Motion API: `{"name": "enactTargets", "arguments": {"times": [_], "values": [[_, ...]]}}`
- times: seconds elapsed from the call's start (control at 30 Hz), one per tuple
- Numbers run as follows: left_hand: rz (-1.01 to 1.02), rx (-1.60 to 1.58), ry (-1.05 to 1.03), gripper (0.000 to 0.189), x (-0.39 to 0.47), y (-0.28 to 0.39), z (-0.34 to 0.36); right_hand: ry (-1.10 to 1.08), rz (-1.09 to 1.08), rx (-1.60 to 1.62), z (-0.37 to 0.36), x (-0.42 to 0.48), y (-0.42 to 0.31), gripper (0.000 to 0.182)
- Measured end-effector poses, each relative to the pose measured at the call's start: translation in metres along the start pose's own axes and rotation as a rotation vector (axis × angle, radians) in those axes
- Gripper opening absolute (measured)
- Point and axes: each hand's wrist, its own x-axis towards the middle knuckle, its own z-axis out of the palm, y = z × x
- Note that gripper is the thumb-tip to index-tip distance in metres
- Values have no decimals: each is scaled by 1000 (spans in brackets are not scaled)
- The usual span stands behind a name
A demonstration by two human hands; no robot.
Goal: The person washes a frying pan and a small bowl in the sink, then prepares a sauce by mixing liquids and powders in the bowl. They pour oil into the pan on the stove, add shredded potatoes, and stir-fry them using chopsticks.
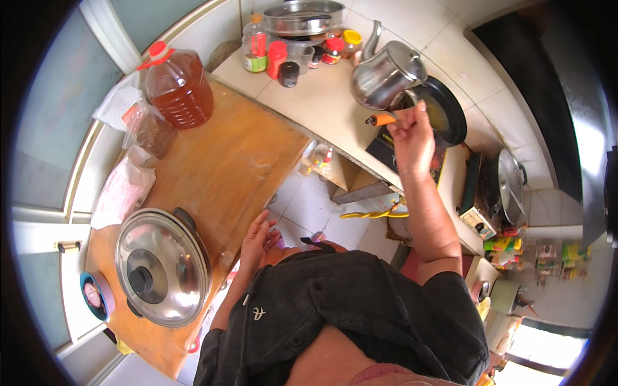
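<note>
My right hand (413, 137) is raised over the counter. Its fingers are closed at the handle of a stainless steel kettle (384, 79) with a long spout, which hangs tilted with the spout pointing up. An orange grip (381, 118) sticks out beside these fingers; I cannot tell what it belongs to. Partly behind the kettle and hand sits a black frying pan (456, 116) with yellowish liquid in it, above a dark cooktop (381, 147). My left hand (258, 237) is low by the wooden table's edge, fingers loosely apart and holding nothing.
On the wooden table (227, 144) stand a large jug of reddish-brown liquid (181, 89), bags, and a lidded pan (161, 270). Bottles and jars, including a red one (276, 59), line the counter's back. A gas stove (475, 193) holds a lidded pot (511, 186). A yellow hose (372, 214) hangs below.
</note>
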Motion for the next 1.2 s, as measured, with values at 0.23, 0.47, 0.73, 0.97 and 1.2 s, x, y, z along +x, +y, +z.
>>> {"name": "enactTargets", "arguments": {"times": [0.23, 0.47, 0.73, 0.97, 1.2], "values": [[-1, 22, -13, 38, -7, -16, -35, -72, 101, 24, 24, 5, 98, 34], [-51, 54, 139, 32, -24, -30, -50, 19, 142, -66, -9, 38, 185, 34], [-101, 2, 261, 28, -40, -35, -57, 119, 51, -190, -57, 102, 255, 34], [-123, -18, 324, 28, -40, -41, -58, 203, 25, -147, -52, 145, 280, 37], [-115, -27, 322, 30, -42, -47, -59, 207, 35, -198, -44, 182, 298, 34]]}}
